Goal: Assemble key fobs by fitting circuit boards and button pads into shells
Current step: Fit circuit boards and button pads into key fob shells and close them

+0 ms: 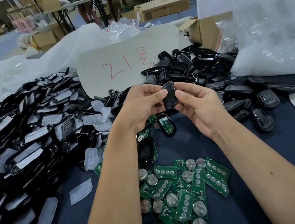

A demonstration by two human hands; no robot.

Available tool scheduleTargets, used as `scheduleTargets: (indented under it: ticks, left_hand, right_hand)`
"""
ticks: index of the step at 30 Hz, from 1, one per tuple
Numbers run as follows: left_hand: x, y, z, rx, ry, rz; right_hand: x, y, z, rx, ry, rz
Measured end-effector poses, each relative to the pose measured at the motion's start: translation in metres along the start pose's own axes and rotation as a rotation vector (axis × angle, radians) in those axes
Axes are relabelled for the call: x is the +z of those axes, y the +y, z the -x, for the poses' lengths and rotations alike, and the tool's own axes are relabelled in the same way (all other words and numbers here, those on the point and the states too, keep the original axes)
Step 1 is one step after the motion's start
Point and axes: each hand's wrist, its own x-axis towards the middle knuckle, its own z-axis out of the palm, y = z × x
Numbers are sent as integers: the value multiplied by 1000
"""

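Evidently both hands are pinching one black key fob [169,96] above the desk's middle, the left hand [142,105] and right hand [198,105] squeezing its halves together. Circuit boards [186,190] are lying within reach near the front edge.

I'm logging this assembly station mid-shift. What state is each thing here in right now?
Key fob: held up over the table, pinched between both hands.
Left hand: grips the fob's left side.
Right hand: pinches its right side.
Shell with board: open, green board seated inside.
Empty shell: open, lying on the cloth.
Circuit boards: loose heap, unfitted.
Button pads: loose among shells.
Cardboard box: flaps open.
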Motion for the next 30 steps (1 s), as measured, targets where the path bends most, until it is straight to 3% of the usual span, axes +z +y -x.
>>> scheduleTargets:
  ticks: [5,9,13,18,20,22,25,30]
  left_hand:
    - [0,2,-1,62,132,-327]
    - [9,7,0,61,152,-410]
    - [11,10,3,29,176,-393]
    - [10,12,6,39,157,-373]
    - [7,13,5,27,194,-382]
    - [-1,14,2,21,224,-611]
    - [-11,16,4,-140,62,-966]
    - [-7,15,4,-185,-87,-1022]
  right_hand:
    - [5,9,4,-189,41,627]
    - [10,9,9,-273,140,766]
    - [11,10,10,-345,120,781]
    - [8,11,6,-279,149,695]
    - [6,11,4,-205,173,523]
    - [6,7,2,-144,188,272]
    - [2,3,-1,-99,189,59]
    - [-1,0,-3,-64,163,-77]
